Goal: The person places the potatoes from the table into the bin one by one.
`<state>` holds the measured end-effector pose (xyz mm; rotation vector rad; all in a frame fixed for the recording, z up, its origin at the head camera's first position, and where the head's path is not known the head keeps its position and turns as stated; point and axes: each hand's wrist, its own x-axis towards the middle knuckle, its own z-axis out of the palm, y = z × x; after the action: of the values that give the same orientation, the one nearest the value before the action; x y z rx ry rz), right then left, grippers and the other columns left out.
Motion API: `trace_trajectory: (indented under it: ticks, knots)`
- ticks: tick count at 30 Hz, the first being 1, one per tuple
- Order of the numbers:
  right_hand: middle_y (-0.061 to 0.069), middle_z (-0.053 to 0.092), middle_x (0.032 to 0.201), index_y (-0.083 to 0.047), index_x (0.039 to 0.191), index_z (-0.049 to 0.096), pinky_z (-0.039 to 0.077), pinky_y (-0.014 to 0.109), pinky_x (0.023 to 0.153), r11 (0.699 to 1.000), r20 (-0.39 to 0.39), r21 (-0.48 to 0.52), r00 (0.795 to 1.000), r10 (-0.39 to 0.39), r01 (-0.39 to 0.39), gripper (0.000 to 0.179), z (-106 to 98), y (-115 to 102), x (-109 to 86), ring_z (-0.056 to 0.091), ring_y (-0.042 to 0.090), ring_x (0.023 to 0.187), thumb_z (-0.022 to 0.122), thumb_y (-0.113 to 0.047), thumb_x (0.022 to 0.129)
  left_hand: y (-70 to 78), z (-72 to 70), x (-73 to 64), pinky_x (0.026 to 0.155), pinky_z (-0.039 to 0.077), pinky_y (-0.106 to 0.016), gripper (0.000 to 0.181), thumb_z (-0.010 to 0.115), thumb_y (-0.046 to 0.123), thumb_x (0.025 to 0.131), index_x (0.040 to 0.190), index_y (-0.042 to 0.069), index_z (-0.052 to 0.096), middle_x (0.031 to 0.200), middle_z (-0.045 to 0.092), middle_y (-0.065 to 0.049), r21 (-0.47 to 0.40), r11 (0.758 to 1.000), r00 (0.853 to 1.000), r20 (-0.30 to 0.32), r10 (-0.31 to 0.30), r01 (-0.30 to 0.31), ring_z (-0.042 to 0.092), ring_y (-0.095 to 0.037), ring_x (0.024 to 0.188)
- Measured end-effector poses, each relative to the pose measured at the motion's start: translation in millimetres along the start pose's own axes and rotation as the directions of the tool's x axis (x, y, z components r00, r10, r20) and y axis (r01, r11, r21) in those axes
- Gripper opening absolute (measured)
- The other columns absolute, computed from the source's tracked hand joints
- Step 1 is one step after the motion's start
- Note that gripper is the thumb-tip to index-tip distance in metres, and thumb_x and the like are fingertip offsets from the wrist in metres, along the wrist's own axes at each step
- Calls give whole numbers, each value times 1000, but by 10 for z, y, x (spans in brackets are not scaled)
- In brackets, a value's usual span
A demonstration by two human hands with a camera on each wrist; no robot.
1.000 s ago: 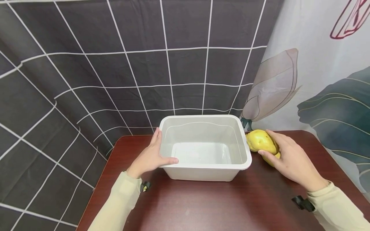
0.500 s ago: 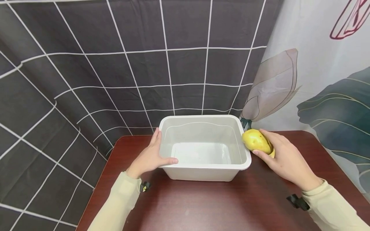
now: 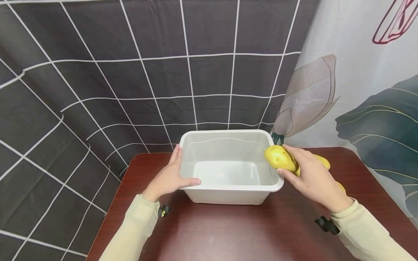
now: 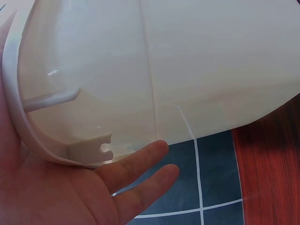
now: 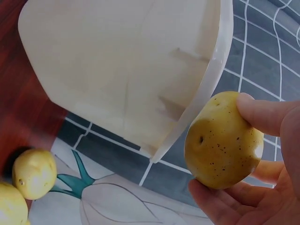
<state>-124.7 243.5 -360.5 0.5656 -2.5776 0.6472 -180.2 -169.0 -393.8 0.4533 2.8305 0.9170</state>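
A yellow potato (image 3: 280,158) with dark specks is held by my right hand (image 3: 308,175). Thumb and fingers pinch its sides in the right wrist view, and from the head it overlaps the right rim of a pale plastic basin (image 3: 225,197). At the basin's front left corner, my left hand (image 3: 168,179) grips the rim, thumb over the front edge and fingers along the outer left side. Two of those fingertips (image 4: 159,150) show straight against the outer wall in the left wrist view. The basin's inside shows a bare floor.
More potatoes lie on the table right of the basin, partly behind my right hand; one potato (image 5: 35,173) shows whole in the right wrist view. The reddish-brown table (image 3: 228,232) meets a dark checked curtain (image 3: 212,76) behind and a patterned white curtain (image 3: 352,127) at right.
My right hand has moved left with the potato, from beside the basin to its right rim, uncovering potatoes behind it. The left hand and basin have stayed put.
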Motion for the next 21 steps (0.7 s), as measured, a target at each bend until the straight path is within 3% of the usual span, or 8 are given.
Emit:
trace_trajectory:
  ticks: [21]
  knots:
    - [22,61,127,4,139,53,45,58,91,1000,29,9,999,-13,13,70,149,-134,54,56,41,112,84,-18,81,-14,1,1,104,45,-49,136,78,71,70,161,6,1,169,-8,-2,3,1000,1000,-3,6,-6,45,-35,137]
